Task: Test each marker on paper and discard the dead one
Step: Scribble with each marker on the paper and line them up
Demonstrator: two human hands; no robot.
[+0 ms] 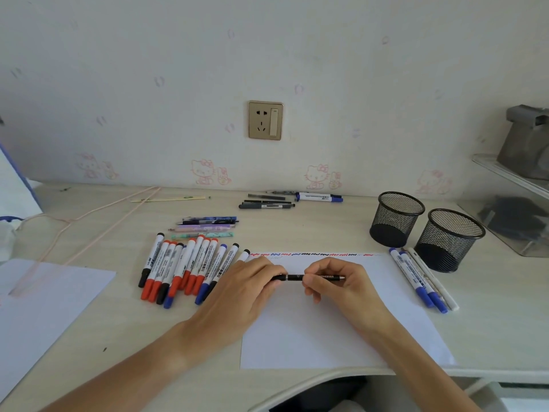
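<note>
Over the white sheet of paper (pixel 326 322) we hold a slim black pen (pixel 297 277) level, lying crosswise above the upper half of the sheet. It has pale lettering on its barrel and a small silver tip poking out past our right hand (pixel 338 285). Our left hand (pixel 246 288) curls its fingers round the pen's left end, and our right hand pinches the barrel between thumb and bent fingers, so both hands grip the same pen.

Along the paper's top edge runs a row of short squiggles (pixel 312 254) in red, blue and black. Just left of the paper lies a fanned heap of whiteboard markers (pixel 184 269) with red, blue and black caps; our left hand covers the ends of the nearest ones. Beyond that heap sits a small cluster of patterned pens (pixel 208 226). Against the paper's right edge lie a few blue-capped markers (pixel 416 278) and a white pen. Past them stand two black mesh cups (pixel 427 227), side by side. Farther back from the paper, near the wall, rest dark pens (pixel 267 202) and another blue marker (pixel 319 197). A second sheet (pixel 44 298) lies well left of the paper.
</note>
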